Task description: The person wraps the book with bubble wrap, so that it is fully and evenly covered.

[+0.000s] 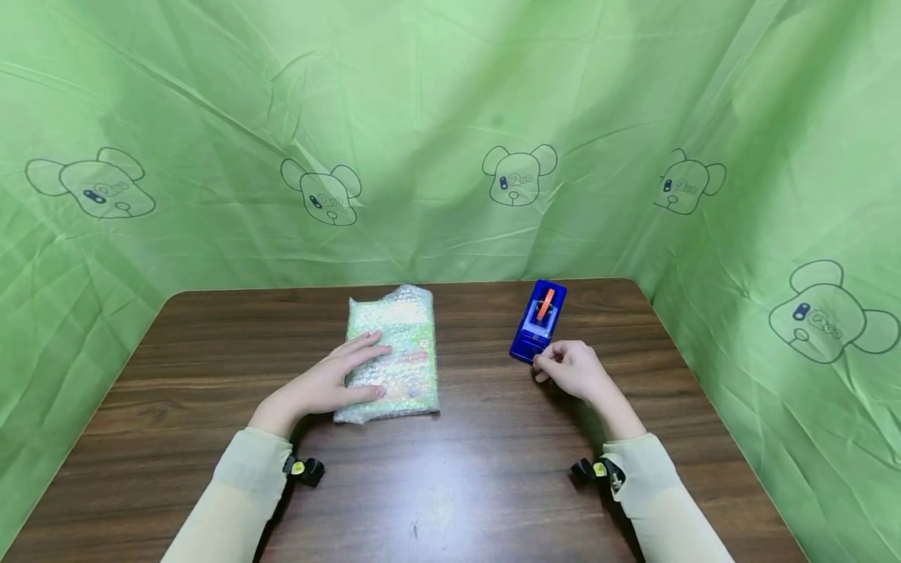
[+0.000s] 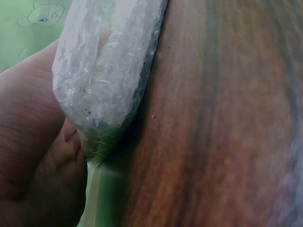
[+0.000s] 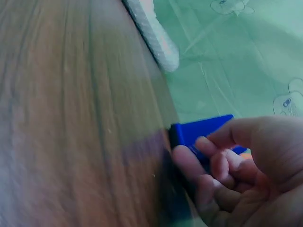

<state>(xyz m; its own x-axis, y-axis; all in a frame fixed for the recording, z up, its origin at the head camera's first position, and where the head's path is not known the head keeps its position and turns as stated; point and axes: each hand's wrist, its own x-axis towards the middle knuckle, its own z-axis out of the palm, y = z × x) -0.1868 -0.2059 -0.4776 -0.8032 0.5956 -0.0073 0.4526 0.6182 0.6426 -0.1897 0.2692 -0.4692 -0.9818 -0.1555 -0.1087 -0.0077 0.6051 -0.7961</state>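
Note:
A flat green package in clear bubble wrap (image 1: 404, 324) lies left of centre on the table. My left hand (image 1: 334, 379) rests on its left part with the fingers spread. In the left wrist view the wrapped end (image 2: 106, 71) stands large beside that hand (image 2: 28, 123). Right of centre lies a flat blue rectangular case (image 1: 528, 332) with an orange strip on it; its exact kind is unclear. At its near end is my right hand (image 1: 573, 369), fingers loosely bent. The right wrist view shows the fingertips close to the blue corner (image 3: 199, 128), but any contact is hidden.
Both things lie on a dark wood-grain table (image 1: 479, 461), toward its back edge. Green cloth (image 1: 436, 94) printed with bear heads hangs behind the table and along both sides. Each wrist wears a small black camera (image 1: 310, 471).

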